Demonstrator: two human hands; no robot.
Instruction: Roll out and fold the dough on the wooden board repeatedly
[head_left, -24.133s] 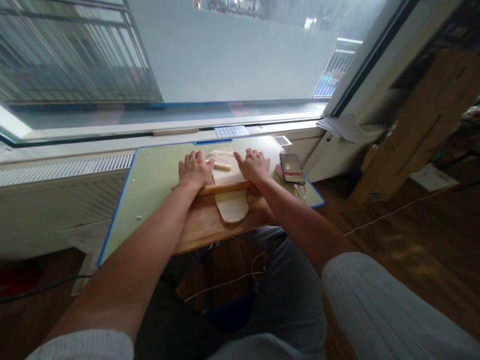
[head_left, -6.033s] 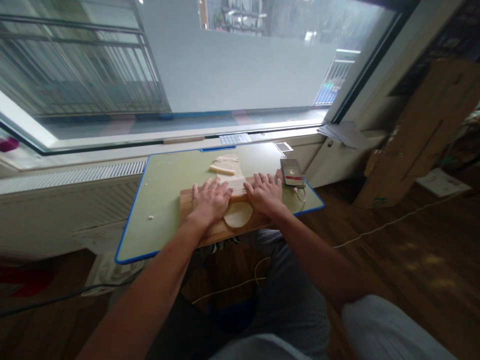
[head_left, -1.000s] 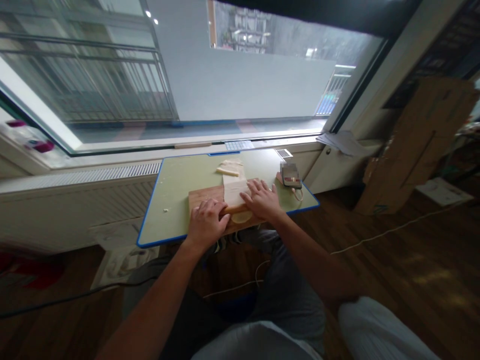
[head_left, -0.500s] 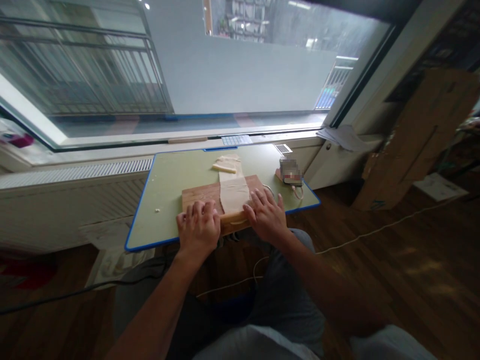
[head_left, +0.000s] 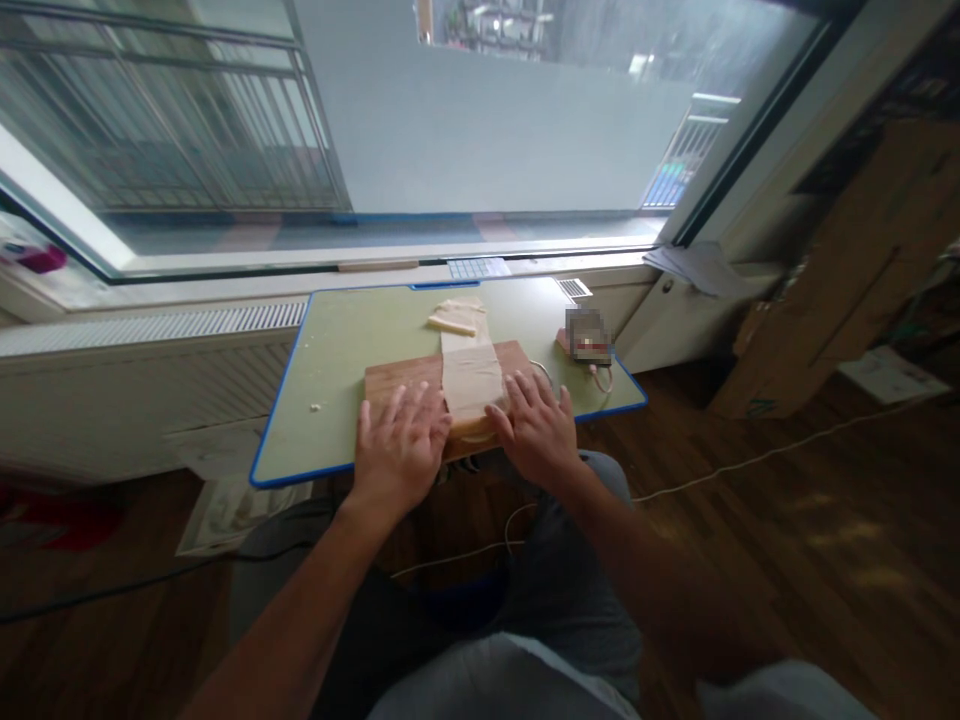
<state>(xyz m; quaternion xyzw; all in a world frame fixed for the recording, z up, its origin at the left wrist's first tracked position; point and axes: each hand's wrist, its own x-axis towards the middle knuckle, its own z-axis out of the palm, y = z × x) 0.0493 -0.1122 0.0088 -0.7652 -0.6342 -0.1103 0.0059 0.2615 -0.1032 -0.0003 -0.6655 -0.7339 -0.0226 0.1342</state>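
Observation:
A long strip of pale dough (head_left: 471, 380) lies over a wooden board (head_left: 405, 372), its far end folded on the green tabletop. Across the board's near edge is a wooden rolling pin (head_left: 474, 428), its ends hidden beneath my hands. My left hand (head_left: 401, 440) rests palm down on the left part of the pin, fingers stretched forward over the board. On the right part lies my right hand (head_left: 538, 425), palm down with its fingers apart, thumb beside the dough's right edge.
The small table (head_left: 330, 335) has a blue rim and stands against a radiator (head_left: 187, 325) under the window. A blurred-out object (head_left: 588, 335) with a cord sits at its right. Small crumbs (head_left: 315, 408) lie on the left. A white cable (head_left: 720, 470) crosses the floor.
My left hand's fingers have straightened from a curled hold and now reach farther over the board. The right hand stays almost in place. The view has shifted slightly.

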